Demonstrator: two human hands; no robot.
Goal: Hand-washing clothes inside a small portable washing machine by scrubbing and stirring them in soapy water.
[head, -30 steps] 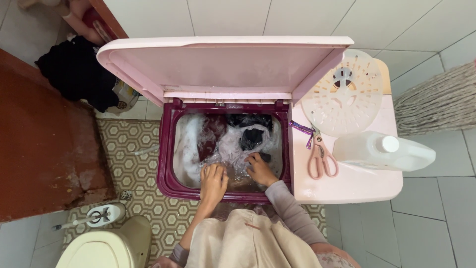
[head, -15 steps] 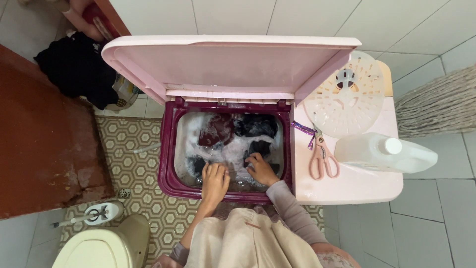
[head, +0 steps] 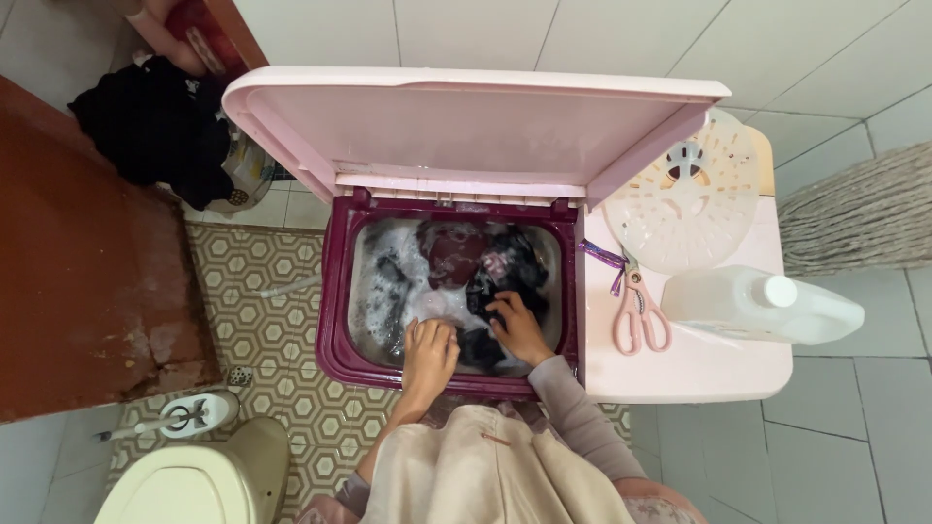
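Dark and maroon laundry [head: 476, 267] lies soaking in foamy water inside the wash tub [head: 335, 320] of a pink twin-tub washing machine [head: 699, 374], filling the maroon-rimmed opening on the machine's left half. Both of the person's hands are down in that tub at its near edge. The left hand [head: 429, 351] rests palm down on the wet clothes, its fingers [head: 434, 330] curled loosely into the suds; whether they grip any cloth cannot be told. The right hand [head: 519, 325] lies just beside it, its fingers [head: 503, 303] bent and pressing on a black garment [head: 510, 262], apparently gathering it rather than spread flat.

The machine's pink lid [head: 466, 121] stands raised behind the tub, leaning towards the tiled wall. On the flat pink top to the right of the tub lie pink-handled scissors [head: 639, 315], and just beside them a white plastic jug [head: 757, 306] lies on its side. Behind these a round perforated spin cover [head: 689, 194] rests tilted.

On the patterned floor left of the machine stand a cream toilet [head: 194, 480] and a toilet brush holder [head: 189, 412], with a heap of black clothing [head: 155, 131] further back near a reddish-brown door [head: 78, 281]. A mop head [head: 854, 218] shows at the right edge.
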